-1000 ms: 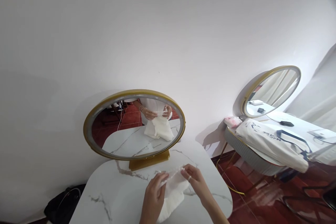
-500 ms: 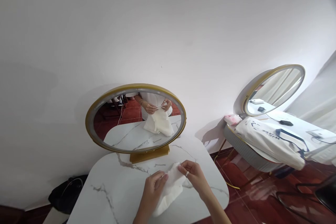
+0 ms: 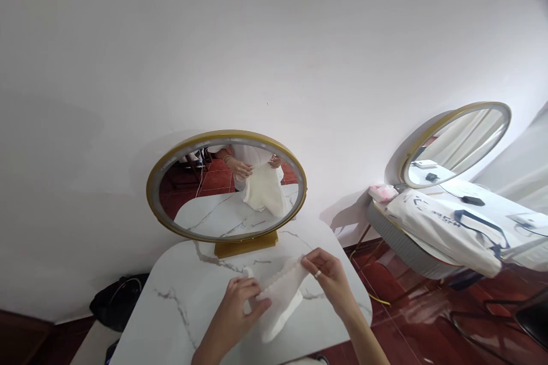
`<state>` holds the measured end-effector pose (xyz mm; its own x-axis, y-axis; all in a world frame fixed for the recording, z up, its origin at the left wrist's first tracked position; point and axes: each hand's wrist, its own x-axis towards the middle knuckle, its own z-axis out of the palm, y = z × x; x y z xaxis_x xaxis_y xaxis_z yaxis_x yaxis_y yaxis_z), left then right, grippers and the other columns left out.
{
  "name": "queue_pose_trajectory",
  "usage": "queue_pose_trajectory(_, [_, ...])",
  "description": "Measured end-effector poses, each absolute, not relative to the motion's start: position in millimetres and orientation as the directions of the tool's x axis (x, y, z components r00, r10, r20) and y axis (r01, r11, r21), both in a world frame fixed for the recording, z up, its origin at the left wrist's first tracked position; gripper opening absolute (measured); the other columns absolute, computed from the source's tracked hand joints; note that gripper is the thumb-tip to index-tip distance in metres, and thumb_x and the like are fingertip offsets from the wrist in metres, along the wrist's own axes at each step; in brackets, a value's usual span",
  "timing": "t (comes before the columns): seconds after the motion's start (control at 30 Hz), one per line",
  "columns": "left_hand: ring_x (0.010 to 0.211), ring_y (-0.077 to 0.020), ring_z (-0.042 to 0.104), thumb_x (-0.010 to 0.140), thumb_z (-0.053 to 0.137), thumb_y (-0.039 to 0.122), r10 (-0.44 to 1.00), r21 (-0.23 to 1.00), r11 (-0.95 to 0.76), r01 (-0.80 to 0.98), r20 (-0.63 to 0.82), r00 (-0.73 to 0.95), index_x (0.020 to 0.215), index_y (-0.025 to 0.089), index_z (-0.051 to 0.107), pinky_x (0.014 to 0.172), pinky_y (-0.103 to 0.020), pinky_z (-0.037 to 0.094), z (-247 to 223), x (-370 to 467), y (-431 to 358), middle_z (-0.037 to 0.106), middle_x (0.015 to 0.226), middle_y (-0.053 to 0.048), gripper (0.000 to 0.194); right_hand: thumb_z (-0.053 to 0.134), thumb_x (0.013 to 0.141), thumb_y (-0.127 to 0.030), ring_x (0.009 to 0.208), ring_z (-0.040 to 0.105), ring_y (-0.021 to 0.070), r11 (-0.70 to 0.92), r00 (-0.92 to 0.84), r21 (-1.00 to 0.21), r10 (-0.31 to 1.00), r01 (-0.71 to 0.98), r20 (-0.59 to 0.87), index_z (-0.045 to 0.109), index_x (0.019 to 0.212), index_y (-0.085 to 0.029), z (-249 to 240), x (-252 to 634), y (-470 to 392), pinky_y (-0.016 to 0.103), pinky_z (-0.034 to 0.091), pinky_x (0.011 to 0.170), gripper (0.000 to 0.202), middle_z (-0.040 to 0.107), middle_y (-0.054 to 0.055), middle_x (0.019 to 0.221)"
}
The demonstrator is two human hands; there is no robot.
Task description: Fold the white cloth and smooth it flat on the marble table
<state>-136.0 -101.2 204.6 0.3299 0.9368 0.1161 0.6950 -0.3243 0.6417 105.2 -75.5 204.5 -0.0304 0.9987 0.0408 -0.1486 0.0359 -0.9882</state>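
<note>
A thin white cloth [image 3: 282, 297] with a ruffled edge hangs spread between my hands, just above the marble-patterned table [image 3: 171, 274]. My right hand [image 3: 331, 279], with a ring on one finger, pinches its upper right corner between thumb and fingertips. At the opposite side, my left hand [image 3: 237, 305] has its thumb and fingers closed on the cloth's left edge, the fingers curled. The lower end of the cloth droops toward the near side of the table. A gold-rimmed oval mirror [image 3: 226, 185] behind reflects both hands and the cloth.
The mirror's gold base [image 3: 246, 245] stands on the table at the back. Rightward, a second table holds a white printed bag [image 3: 440, 228], a pink-white packet [image 3: 382, 193] and another mirror [image 3: 458, 145]. A black bag [image 3: 115, 299] is at the lower left. A chair [image 3: 531, 319] stands lower right.
My hands have moved apart, the left going left and the right going slightly right and up. Between them the cloth is stretched wider. The view has shifted slightly.
</note>
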Motion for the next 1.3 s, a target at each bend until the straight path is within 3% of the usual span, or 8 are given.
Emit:
queue_pose_trajectory(0.2, [0.089, -0.0205, 0.064, 0.077, 0.064, 0.048, 0.941, 0.629, -0.266, 0.730, 0.006, 0.338, 0.071, 0.023, 0.065, 0.107, -0.044, 0.038, 171.7, -162.3, -113.2, 0.069, 0.083, -0.001, 0.026, 0.076, 0.072, -0.052, 0.065, 0.058, 0.0147, 0.165, 0.144, -0.980, 0.978, -0.108, 0.149, 0.064, 0.071, -0.018, 223.4, 124.9, -70.5, 0.024, 0.044, 0.058, 0.036, 0.067, 0.004, 0.069])
queue_pose_trajectory(0.4, [0.077, -0.0203, 0.065, 0.083, 0.052, 0.056, 0.964, 0.724, -0.119, 0.680, -0.081, 0.255, 0.062, 0.020, 0.063, 0.078, -0.031, 0.053, 162.7, -164.0, -105.1, 0.068, 0.078, -0.005, 0.043, 0.076, 0.071, -0.049, 0.070, 0.063, 0.0175, 0.285, 0.309, -0.958, 0.910, 0.012, 0.274, 0.066, 0.077, -0.021, 224.9, 161.7, -43.2, 0.026, 0.048, 0.061, 0.031, 0.070, 0.004, 0.074])
queue_pose_trajectory(0.53, [0.090, -0.0236, 0.068, 0.079, 0.058, 0.057, 0.982, 0.773, -0.171, 0.611, 0.079, 0.174, 0.065, 0.021, 0.067, 0.086, -0.033, 0.053, 185.8, -168.8, -72.5, 0.073, 0.089, -0.008, 0.040, 0.076, 0.068, -0.050, 0.070, 0.063, 0.0185, 0.329, 0.343, -0.939, 0.874, 0.099, 0.343, 0.066, 0.073, -0.021, 227.4, 189.8, -13.7, 0.027, 0.047, 0.060, 0.032, 0.069, 0.004, 0.071])
queue_pose_trajectory(0.63, [0.091, -0.0240, 0.069, 0.077, 0.061, 0.057, 0.970, 0.820, -0.240, 0.519, 0.189, 0.151, 0.072, 0.020, 0.071, 0.079, -0.032, 0.056, 209.0, -169.3, -44.0, 0.074, 0.095, -0.009, 0.039, 0.076, 0.066, -0.051, 0.067, 0.062, 0.0172, 0.339, 0.341, -0.932, 0.867, 0.128, 0.363, 0.064, 0.072, -0.020, 235.4, 208.4, 5.8, 0.026, 0.047, 0.058, 0.033, 0.068, 0.003, 0.068])
queue_pose_trajectory(0.73, [0.086, -0.0221, 0.070, 0.079, 0.062, 0.054, 0.943, 0.821, -0.330, 0.466, 0.302, 0.137, 0.076, 0.019, 0.071, 0.072, -0.029, 0.058, 238.0, -164.3, -20.9, 0.075, 0.094, -0.009, 0.037, 0.075, 0.068, -0.052, 0.069, 0.064, 0.0172, 0.361, 0.358, -0.925, 0.853, 0.121, 0.379, 0.067, 0.089, -0.020, 251.5, 223.4, 16.9, 0.027, 0.049, 0.061, 0.039, 0.070, 0.003, 0.074])
queue_pose_trajectory(0.83, [0.086, -0.0201, 0.069, 0.083, 0.061, 0.048, 0.870, 0.699, -0.458, 0.550, 0.480, 0.115, 0.078, 0.020, 0.070, 0.080, -0.031, 0.057, 268.9, -156.0, -6.3, 0.075, 0.090, -0.006, 0.030, 0.074, 0.070, -0.052, 0.082, 0.067, 0.0202, 0.360, 0.317, -0.915, 0.860, 0.179, 0.400, 0.068, 0.105, -0.021, 272.0, 235.8, 20.3, 0.032, 0.052, 0.073, 0.048, 0.073, 0.004, 0.083])
queue_pose_trajectory(1.0, [0.090, -0.0178, 0.068, 0.091, 0.053, 0.040, 0.669, 0.420, -0.578, 0.699, 0.735, 0.112, 0.085, 0.022, 0.069, 0.088, -0.031, 0.054, 296.0, -140.3, 4.4, 0.074, 0.093, -0.004, 0.025, 0.074, 0.070, -0.050, 0.090, 0.066, 0.0240, 0.319, 0.283, -0.898, 0.870, 0.303, 0.404, 0.074, 0.084, -0.021, 285.9, 252.0, 28.1, 0.035, 0.051, 0.079, 0.033, 0.074, 0.006, 0.087])
queue_pose_trajectory(1.3, [0.091, -0.0167, 0.069, 0.091, 0.053, 0.039, 0.734, 0.469, -0.487, 0.737, 0.677, 0.053, 0.109, 0.021, 0.061, 0.081, -0.026, 0.053, 289.8, -123.6, 19.1, 0.074, 0.095, -0.003, 0.027, 0.075, 0.067, -0.049, 0.042, 0.048, 0.0088, 0.327, 0.315, -0.933, 0.879, 0.150, 0.358, 0.070, 0.079, -0.018, 270.4, 255.7, 40.6, 0.026, 0.039, 0.043, 0.034, 0.063, 0.000, 0.061])
